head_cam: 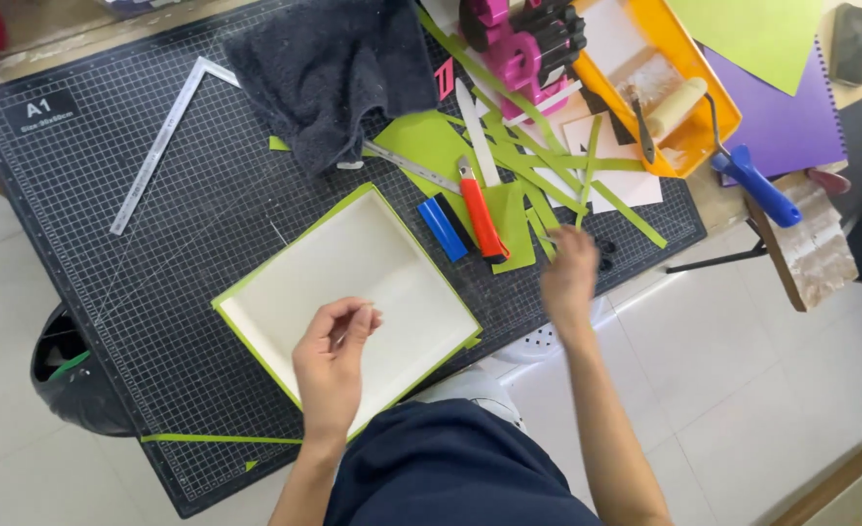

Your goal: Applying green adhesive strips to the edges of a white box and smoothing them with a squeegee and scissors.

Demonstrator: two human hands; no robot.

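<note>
A shallow white box (pixel 353 273) with green-covered outer edges lies open side up on the black cutting mat (pixel 139 244). My left hand (pixel 332 362) rests on the box's near part with fingers loosely curled, holding nothing. My right hand (pixel 568 276) is blurred at the mat's near right edge, reaching among green paper strips (pixel 587 175) beside small black scissors (pixel 604 248). Whether its fingers pinch a strip I cannot tell. A red-handled utility knife (pixel 481 209) and a blue and black tool (pixel 446 229) lie between the box and that hand.
A dark towel (pixel 343 68), a metal square ruler (pixel 158 146) and a pink and black tape dispenser (pixel 524 44) sit at the far side. An orange tray (pixel 713 97) holds a blue-handled roller (pixel 743 166). Purple and green sheets (pixel 782 107) lie right. A black bin (pixel 66 375) stands on the floor.
</note>
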